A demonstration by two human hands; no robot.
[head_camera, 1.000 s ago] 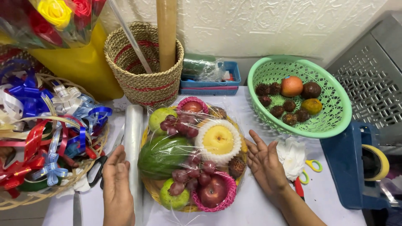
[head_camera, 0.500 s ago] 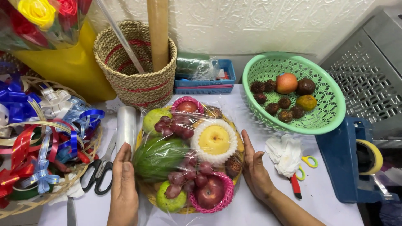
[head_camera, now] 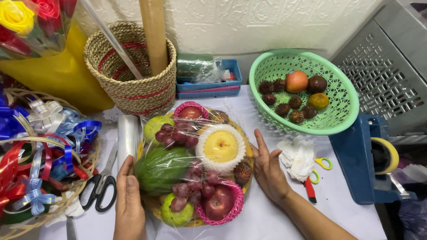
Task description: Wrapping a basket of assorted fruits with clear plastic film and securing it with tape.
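A round fruit basket [head_camera: 195,171] wrapped in clear film sits in the middle of the white tabletop [head_camera: 267,222], between both hands. The left hand [head_camera: 129,200] lies flat against its left side, fingers [head_camera: 126,166] straight and together, gripping nothing, just below a roll of clear wrap [head_camera: 128,135]. The right hand [head_camera: 269,166] presses flat on the basket's right edge, fingers spread open. Inside lie a green watermelon [head_camera: 162,169], red grapes [head_camera: 193,182], a yellow fruit in a foam net [head_camera: 221,146] and a red apple [head_camera: 219,202]. Black-handled scissors [head_camera: 103,189] rest left of the left hand. A green plastic basket [head_camera: 342,111] holding small fruit stands well apart, behind the right hand.
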